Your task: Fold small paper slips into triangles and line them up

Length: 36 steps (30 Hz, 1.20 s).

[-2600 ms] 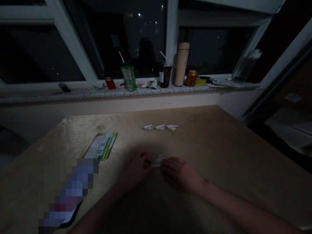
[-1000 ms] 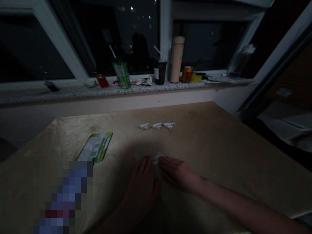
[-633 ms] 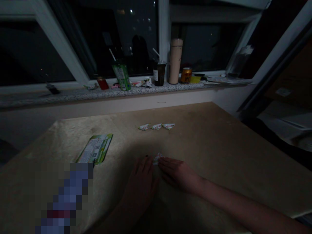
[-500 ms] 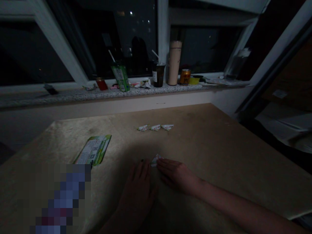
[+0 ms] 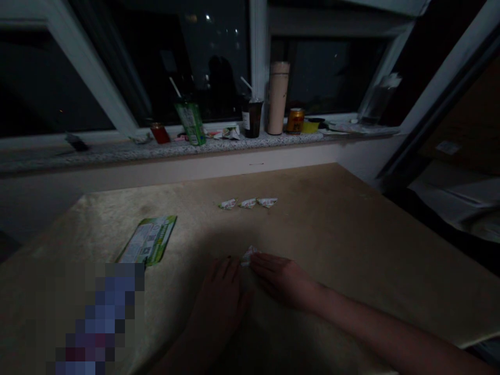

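Note:
Near the middle of the table (image 5: 320, 229) lies a small triangular folded wrapper (image 5: 248, 255), pale with printed markings. My right hand (image 5: 279, 273) reaches in from the right. Its fingers are pressed together over the wrapper's right side, and the thumb is hidden. My left hand (image 5: 222, 291) lies palm down just left of the wrapper, fingers stretched out, holding nothing. Beyond the hands, three similar triangular wrappers (image 5: 248, 203) lie in a row. A green and white printed packet (image 5: 150, 239) rests flat to the left.
A blurred-out bluish patch (image 5: 103, 312) covers the lower left. Along the speckled windowsill (image 5: 128, 152) stand a red jar (image 5: 160, 134), a green cup (image 5: 190, 122), a dark cup (image 5: 252, 119) with a straw, a tall beige bottle (image 5: 278, 99) and an orange can (image 5: 296, 121).
Both hands stay almost where they were, the right one still on the folded wrapper. The view has shifted very slightly.

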Available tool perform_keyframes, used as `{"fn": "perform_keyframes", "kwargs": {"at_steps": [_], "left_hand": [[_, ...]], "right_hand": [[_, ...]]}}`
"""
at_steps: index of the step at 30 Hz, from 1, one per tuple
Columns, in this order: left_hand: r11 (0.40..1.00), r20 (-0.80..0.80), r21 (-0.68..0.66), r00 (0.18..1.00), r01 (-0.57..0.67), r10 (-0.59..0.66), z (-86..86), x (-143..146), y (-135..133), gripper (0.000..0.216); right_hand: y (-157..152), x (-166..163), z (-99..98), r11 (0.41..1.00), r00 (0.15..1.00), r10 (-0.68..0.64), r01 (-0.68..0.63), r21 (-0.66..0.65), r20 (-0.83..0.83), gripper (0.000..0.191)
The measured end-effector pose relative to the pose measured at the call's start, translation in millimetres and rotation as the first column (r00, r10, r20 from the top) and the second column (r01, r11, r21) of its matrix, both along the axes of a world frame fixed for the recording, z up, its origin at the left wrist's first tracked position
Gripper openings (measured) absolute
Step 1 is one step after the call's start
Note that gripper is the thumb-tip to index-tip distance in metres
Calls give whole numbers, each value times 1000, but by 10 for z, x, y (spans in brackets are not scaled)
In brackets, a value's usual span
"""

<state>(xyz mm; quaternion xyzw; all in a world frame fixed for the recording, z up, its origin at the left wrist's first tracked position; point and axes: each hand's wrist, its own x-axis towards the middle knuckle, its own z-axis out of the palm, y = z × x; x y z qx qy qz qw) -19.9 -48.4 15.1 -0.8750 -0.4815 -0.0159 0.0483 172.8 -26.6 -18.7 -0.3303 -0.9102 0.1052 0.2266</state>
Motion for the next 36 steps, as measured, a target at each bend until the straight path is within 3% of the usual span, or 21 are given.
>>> {"fn": "perform_keyframes", "kwargs": {"at_steps": [3, 6, 10, 12, 26, 29, 36], "left_hand": [[1000, -28, 16, 999, -16, 17, -14, 44, 9, 37], [999, -56, 48, 998, -19, 21, -49, 66, 9, 35], [998, -67, 66, 998, -6, 11, -50, 56, 8, 32], [998, -66, 60, 998, -2, 6, -45, 45, 9, 31], [998, 48, 35, 997, -58, 56, -68, 52, -18, 36], [997, 27, 46, 998, -60, 59, -62, 63, -28, 37], [999, 4, -13, 999, -39, 39, -94, -32, -95, 50]], "right_hand": [[3, 23, -9, 1000, 1000, -18, 18, 7, -16, 43], [17, 64, -17, 984, 985, -160, 164, 69, -57, 47], [50, 120, -14, 923, 932, -351, 361, 134, -90, 20], [60, 129, -14, 916, 932, -353, 362, 173, -79, 12], [-15, 100, 5, 885, 961, -270, 226, 407, 54, 17], [-53, 90, 27, 903, 965, -248, 200, 380, 83, 19], [-143, 201, 70, 951, 958, -277, 264, 159, 72, 29]]}}
